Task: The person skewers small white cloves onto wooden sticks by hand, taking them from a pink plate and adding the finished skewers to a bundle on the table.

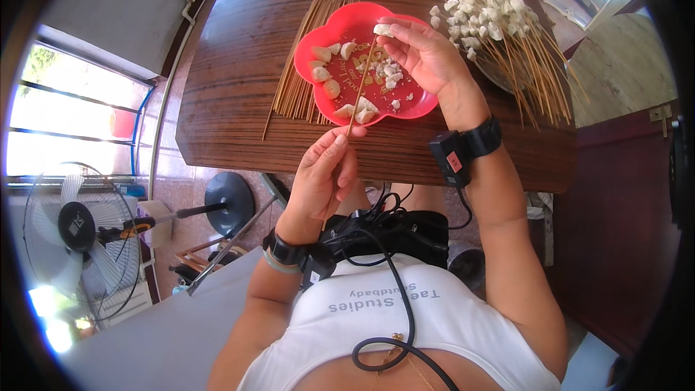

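My left hand (328,171) holds a thin brown stick (364,81) near its lower part, the stick slanting up over a red flower-shaped plate (307,60). At the stick's upper tip, my right hand (423,54) pinches a white chunk (383,30) between thumb and fingers. Whether the tip has entered the chunk cannot be told. More pale chunks (332,88) lie along the plate's left and near sides, with white crumbs (388,71) around its middle. Thin brown sticks (296,84) lie in a bundle to the left, partly hidden under the plate.
On the right of the wooden table (239,92), many sticks tipped with white chunks (488,11) rest on a round dish (497,73). A standing fan (79,228) is on the left. Black cables (404,293) hang before my body and near my right wrist.
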`<move>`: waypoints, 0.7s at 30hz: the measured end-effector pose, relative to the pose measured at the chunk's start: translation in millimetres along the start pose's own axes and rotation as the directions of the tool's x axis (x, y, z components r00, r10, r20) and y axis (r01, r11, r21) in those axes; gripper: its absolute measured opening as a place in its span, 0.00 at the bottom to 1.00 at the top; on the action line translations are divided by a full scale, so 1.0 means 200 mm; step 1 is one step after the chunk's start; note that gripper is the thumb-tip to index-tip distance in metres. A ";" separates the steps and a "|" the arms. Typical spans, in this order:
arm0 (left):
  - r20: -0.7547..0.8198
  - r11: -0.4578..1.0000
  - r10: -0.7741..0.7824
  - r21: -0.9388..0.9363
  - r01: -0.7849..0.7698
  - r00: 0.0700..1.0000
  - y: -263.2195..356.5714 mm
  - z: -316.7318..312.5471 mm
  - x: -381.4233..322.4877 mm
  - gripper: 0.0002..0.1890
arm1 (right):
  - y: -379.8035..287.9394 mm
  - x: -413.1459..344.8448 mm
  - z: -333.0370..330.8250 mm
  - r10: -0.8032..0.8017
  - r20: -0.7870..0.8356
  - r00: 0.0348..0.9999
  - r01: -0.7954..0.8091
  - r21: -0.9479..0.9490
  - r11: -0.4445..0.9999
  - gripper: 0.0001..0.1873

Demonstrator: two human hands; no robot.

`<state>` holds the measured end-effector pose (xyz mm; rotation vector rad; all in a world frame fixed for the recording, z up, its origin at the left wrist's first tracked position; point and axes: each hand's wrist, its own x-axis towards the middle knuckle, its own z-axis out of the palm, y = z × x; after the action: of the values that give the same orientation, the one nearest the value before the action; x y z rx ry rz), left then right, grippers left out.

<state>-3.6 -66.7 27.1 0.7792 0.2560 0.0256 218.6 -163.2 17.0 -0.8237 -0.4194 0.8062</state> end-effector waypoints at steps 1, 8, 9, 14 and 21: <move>0.009 1.000 0.011 0.000 -0.011 1.000 0.00 -0.01 0.00 0.13 | 0.00 0.00 0.00 0.004 -0.017 1.000 -0.004 0.018 1.000 0.12; 0.007 0.999 0.011 0.048 -0.011 1.000 -0.01 -0.01 0.00 0.13 | 0.00 -0.01 0.03 0.018 -0.067 0.998 -0.013 0.074 0.997 0.10; 0.006 0.999 0.012 0.047 -0.012 1.000 -0.01 -0.01 0.00 0.13 | 0.01 -0.01 0.04 0.020 -0.066 0.998 -0.015 0.074 0.997 0.10; 0.022 0.998 0.033 0.052 -0.034 0.999 -0.02 -0.03 0.01 0.13 | 0.01 -0.01 0.04 0.025 -0.055 0.998 -0.022 0.045 0.999 0.11; 0.016 1.000 0.015 0.015 -0.016 1.000 -0.02 -0.02 0.02 0.12 | 0.01 -0.02 0.05 0.034 -0.054 0.998 -0.033 0.025 0.999 0.13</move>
<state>-1.9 -66.9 20.4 0.7957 0.2354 0.0323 209.7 -161.7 21.6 -0.8301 -0.3477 0.8164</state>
